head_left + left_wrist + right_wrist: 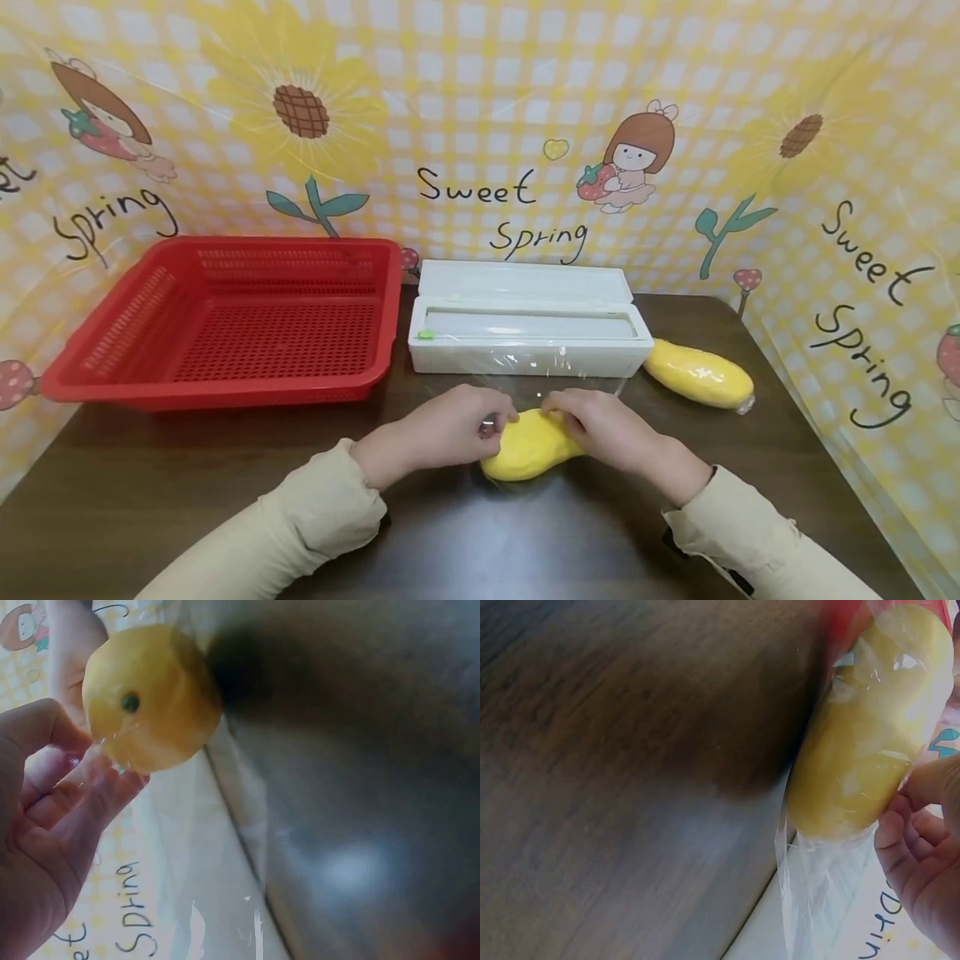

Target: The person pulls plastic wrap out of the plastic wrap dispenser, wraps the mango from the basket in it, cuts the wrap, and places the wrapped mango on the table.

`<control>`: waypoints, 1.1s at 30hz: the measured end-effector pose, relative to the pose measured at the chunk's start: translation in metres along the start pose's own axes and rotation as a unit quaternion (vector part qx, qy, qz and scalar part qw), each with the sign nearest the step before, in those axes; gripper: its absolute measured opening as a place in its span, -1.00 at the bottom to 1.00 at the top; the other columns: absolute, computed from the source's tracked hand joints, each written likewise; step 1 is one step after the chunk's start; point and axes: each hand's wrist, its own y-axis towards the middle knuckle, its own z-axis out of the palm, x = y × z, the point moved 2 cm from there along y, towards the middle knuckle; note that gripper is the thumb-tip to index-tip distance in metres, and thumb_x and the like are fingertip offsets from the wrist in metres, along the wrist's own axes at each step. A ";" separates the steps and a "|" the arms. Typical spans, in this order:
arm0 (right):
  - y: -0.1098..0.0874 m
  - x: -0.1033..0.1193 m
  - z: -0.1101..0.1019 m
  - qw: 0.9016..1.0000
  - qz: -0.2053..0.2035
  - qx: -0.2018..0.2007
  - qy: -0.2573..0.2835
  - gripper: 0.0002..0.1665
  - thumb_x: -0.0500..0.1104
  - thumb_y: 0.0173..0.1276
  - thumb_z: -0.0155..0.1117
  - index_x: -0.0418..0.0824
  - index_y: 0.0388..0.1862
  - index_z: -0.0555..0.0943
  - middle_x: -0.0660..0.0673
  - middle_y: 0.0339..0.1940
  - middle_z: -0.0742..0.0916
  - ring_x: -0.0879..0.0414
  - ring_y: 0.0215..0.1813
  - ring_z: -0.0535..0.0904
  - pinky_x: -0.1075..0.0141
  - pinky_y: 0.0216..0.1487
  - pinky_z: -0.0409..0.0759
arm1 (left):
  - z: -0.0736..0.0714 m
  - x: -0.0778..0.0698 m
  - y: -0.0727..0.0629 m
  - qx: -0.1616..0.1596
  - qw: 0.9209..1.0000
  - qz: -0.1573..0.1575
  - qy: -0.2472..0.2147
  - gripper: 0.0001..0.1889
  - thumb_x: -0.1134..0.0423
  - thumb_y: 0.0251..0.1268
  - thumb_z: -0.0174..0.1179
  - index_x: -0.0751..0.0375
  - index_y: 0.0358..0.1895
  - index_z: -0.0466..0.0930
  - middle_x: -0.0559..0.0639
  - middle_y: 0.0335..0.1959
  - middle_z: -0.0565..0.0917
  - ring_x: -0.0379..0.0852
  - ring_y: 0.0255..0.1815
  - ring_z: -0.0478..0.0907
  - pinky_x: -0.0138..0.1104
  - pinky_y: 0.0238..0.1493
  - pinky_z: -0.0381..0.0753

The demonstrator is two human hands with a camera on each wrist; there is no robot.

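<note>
A yellow gourd-like fruit (531, 446) lies at the front of the table under clear cling film (555, 385). At its left end my left hand (461, 423) pinches the film between thumb and fingers. My right hand (609, 425) pinches film at the other end, its fingertips right against the fruit. In the left wrist view the fruit's round end (157, 697) shows a small dark green spot. Film wraps over the fruit's side (866, 735) in the right wrist view and trails below it. Behind stands a white cling film dispenser (525, 360), lid raised, with film draped over its front.
A red plastic basket (225, 392) stands at the back left. To the right of the dispenser lies another yellow fruit (697, 375), wrapped in film with a twisted end. A patterned yellow checked cloth (480, 100) hangs behind the brown table (450, 550).
</note>
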 end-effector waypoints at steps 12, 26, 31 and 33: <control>-0.010 0.009 -0.014 0.994 0.054 0.086 0.040 -0.54 -0.34 0.30 0.22 -0.27 0.20 0.64 -0.12 0.16 0.71 -0.01 0.16 0.60 0.03 0.17 0.58 | 0.016 0.001 -0.013 0.002 0.999 0.040 -0.009 -0.64 0.54 0.33 0.19 0.25 0.14 0.73 0.05 0.10 0.73 -0.19 0.06 0.65 -0.33 0.08 0.63; -0.016 0.011 -0.013 0.992 -0.007 0.128 0.001 -0.14 -0.26 0.11 0.65 -0.25 0.41 0.52 -0.25 0.36 0.60 -0.09 0.19 0.56 0.05 0.16 0.59 | 0.011 -0.012 -0.020 0.001 0.997 0.067 0.038 -0.64 0.56 0.34 0.19 0.22 0.12 0.74 0.03 0.09 0.74 -0.09 0.16 0.66 -0.25 0.19 0.58; -0.010 0.009 -0.016 0.990 -0.008 0.140 0.003 -0.21 -0.18 0.20 0.60 -0.27 0.40 0.54 -0.26 0.35 0.62 -0.13 0.20 0.59 0.03 0.17 0.59 | -0.008 -0.015 -0.019 0.013 0.995 0.098 0.023 -0.66 0.59 0.30 0.22 0.22 0.05 0.76 0.05 0.13 0.72 -0.07 0.21 0.63 -0.23 0.24 0.55; -0.007 0.007 -0.019 0.989 -0.003 0.150 0.005 -0.22 -0.13 0.22 0.59 -0.28 0.40 0.54 -0.26 0.34 0.62 -0.14 0.20 0.59 0.03 0.17 0.59 | -0.011 -0.015 -0.015 0.009 0.994 0.106 0.012 -0.68 0.60 0.29 0.23 0.22 0.01 0.77 0.05 0.12 0.73 -0.07 0.19 0.64 -0.25 0.23 0.56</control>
